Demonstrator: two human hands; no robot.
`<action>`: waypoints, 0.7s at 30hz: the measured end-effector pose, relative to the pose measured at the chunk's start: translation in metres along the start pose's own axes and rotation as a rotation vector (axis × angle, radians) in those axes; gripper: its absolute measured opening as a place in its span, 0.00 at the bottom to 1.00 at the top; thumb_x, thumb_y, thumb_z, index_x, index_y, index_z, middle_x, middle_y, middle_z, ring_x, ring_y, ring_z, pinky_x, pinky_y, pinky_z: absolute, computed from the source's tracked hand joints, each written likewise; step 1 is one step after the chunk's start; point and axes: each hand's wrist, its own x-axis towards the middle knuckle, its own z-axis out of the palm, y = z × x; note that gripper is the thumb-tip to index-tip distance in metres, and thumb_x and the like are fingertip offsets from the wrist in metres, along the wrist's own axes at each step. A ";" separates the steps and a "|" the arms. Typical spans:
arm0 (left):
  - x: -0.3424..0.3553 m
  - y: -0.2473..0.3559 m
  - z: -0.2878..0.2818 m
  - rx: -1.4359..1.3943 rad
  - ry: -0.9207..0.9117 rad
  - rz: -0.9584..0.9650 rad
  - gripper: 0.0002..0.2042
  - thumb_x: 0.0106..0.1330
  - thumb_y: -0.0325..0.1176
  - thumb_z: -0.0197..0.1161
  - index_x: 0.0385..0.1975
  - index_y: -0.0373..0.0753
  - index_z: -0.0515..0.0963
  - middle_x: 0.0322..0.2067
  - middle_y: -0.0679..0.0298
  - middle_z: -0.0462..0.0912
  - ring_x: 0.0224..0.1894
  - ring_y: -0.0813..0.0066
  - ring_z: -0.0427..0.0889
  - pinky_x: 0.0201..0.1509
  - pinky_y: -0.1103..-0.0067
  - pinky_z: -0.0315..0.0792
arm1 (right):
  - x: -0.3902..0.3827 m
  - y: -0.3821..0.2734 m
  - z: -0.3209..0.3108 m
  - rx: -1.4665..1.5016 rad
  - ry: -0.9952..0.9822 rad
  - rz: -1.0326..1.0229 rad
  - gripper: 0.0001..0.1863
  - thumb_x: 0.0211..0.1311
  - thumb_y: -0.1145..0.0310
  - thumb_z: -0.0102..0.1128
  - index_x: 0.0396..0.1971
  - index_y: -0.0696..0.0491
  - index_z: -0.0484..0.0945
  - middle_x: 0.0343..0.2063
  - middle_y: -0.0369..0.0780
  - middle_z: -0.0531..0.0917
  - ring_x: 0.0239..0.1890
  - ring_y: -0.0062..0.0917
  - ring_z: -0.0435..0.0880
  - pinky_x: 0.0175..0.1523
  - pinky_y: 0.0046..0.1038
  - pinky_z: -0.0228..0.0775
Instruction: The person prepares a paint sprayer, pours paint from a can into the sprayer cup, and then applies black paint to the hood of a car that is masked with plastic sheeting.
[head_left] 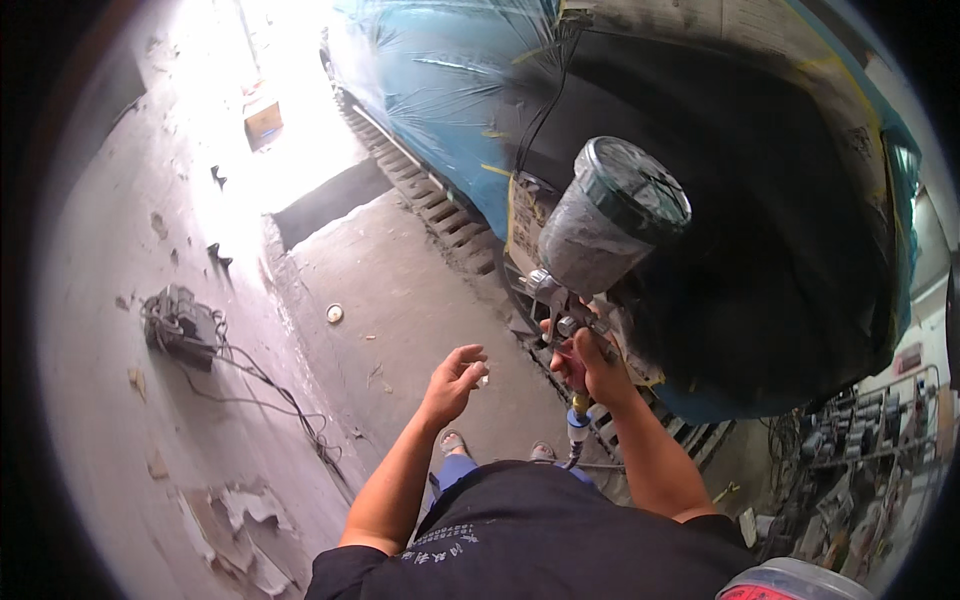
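My right hand [598, 368] is wrapped round the handle of a paint spray gun [566, 303], which points up and to the left. On top of the gun sits a tilted, paint-smeared cup [605, 225] with a dark green lid. A blue-collared fitting [578, 424] and an air hose hang below the handle. My left hand [455, 386] is raised beside the gun, fingers curled in, with a small whitish thing at the fingertips that is too small to name. Right of the gun spreads a large dark vehicle panel [760, 220], edged with blue plastic film [430, 85] and masking paper.
A metal grating [440, 205] runs along the floor beside the vehicle. On the left wall hangs a grey box [182, 325] with trailing cables. A round lid [335, 313] lies on the concrete floor, and a cardboard box [262, 115] stands farther off. Cluttered shelves [870, 440] fill the right side.
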 end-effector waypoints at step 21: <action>0.011 -0.001 -0.058 0.086 -0.080 -0.035 0.23 0.71 0.40 0.58 0.61 0.36 0.67 0.54 0.57 0.77 0.50 0.71 0.79 0.48 0.74 0.74 | 0.047 -0.007 0.061 -0.043 0.105 0.141 0.27 0.62 0.41 0.59 0.47 0.50 0.77 0.19 0.28 0.77 0.18 0.09 0.72 0.22 0.14 0.59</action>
